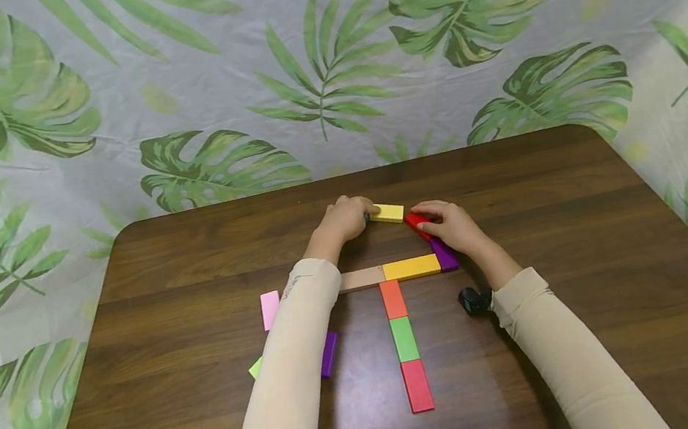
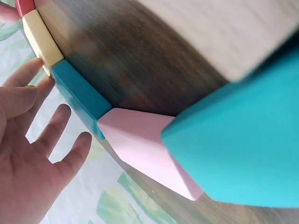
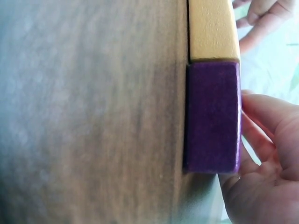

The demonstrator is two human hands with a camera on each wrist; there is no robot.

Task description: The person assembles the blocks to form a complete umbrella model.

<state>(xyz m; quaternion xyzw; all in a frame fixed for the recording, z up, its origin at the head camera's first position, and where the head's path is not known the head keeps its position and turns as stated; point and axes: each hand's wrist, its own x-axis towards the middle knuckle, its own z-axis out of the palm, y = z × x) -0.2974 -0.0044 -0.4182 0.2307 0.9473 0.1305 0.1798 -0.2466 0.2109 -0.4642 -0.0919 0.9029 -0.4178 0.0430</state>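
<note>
My left hand (image 1: pixel 344 218) is at the far side of the table, its fingers touching the left end of a pale yellow block (image 1: pixel 389 213). In the left wrist view the fingertips rest at that block's outer side, beside a teal block (image 2: pixel 81 93); a pink block (image 2: pixel 140 147) and a larger-looking turquoise block (image 2: pixel 238 144) follow. With thumb and fingers, my right hand (image 1: pixel 453 228) pinches a red block (image 1: pixel 417 224), just right of the pale yellow one. A purple block (image 1: pixel 443 254) adjoins the red one, and a golden yellow block (image 1: pixel 412 267) meets it.
A beige block (image 1: pixel 362 279) continues the row leftward. Below it runs a column of orange (image 1: pixel 393 299), green (image 1: pixel 404 339) and red (image 1: pixel 418 385) blocks. Pink (image 1: pixel 271 310), purple (image 1: pixel 329 354) and lime (image 1: pixel 256 368) blocks lie left, partly under my sleeve. A leaf-print cloth (image 1: pixel 321 62) hangs behind.
</note>
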